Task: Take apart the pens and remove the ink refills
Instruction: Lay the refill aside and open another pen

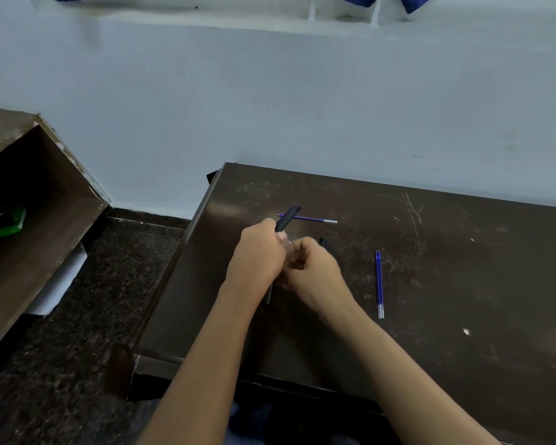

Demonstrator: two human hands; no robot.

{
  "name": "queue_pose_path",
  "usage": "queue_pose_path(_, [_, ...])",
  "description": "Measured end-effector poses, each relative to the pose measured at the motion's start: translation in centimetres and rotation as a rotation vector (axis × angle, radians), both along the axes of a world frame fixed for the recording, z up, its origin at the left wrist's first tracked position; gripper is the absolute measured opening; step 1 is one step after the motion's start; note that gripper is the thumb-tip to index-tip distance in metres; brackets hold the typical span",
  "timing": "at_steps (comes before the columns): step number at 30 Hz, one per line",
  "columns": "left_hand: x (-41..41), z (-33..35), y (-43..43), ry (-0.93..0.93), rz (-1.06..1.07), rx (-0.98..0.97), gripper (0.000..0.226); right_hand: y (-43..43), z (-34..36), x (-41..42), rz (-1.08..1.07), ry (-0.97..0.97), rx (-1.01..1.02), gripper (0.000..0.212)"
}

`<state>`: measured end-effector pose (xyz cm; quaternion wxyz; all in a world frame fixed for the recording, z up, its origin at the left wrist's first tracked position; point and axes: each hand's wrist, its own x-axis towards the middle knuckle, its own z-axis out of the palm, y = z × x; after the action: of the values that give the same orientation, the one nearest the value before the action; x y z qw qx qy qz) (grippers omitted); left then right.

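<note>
Above the dark brown table (446,284) my left hand (257,255) grips a dark pen (287,218) whose upper end sticks up and away from my fist. My right hand (312,268) is curled right beside it, pinching the pen's clear lower end, which is mostly hidden between my fingers. One blue ink refill (315,219) lies across the table just beyond my hands. Two more blue refills (379,284) lie side by side to the right. A small dark pen part (324,243) shows behind my right hand, and another dark piece (268,297) lies under my left wrist.
The table's left edge (187,245) drops to a dark speckled floor (109,300). A brown open cabinet (39,200) stands at the left with a green packet (7,221) inside. A pale blue wall runs behind the table.
</note>
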<state>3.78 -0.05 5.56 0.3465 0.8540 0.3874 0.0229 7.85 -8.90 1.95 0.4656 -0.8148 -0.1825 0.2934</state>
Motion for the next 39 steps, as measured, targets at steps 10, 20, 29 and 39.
queue_pose_path(10, [-0.3,-0.9,0.2,0.139,-0.261,0.018,0.032,-1.0,0.4,3.8,-0.117,-0.029,-0.044,0.045])
queue_pose_path(20, [-0.2,-1.1,0.0,0.048,-0.293,0.112,0.033,-1.0,0.6,4.1,-0.033,-0.128,-0.052,0.043])
queue_pose_path(29, [-0.2,-1.4,0.4,0.116,-0.320,0.031,0.019,-0.9,0.5,4.0,-0.004,-0.091,-0.041,0.038])
queue_pose_path(39, [-0.3,-1.1,-0.1,0.096,-0.251,0.295,0.037,-0.8,0.6,4.4,-0.035,-0.018,0.051,0.028])
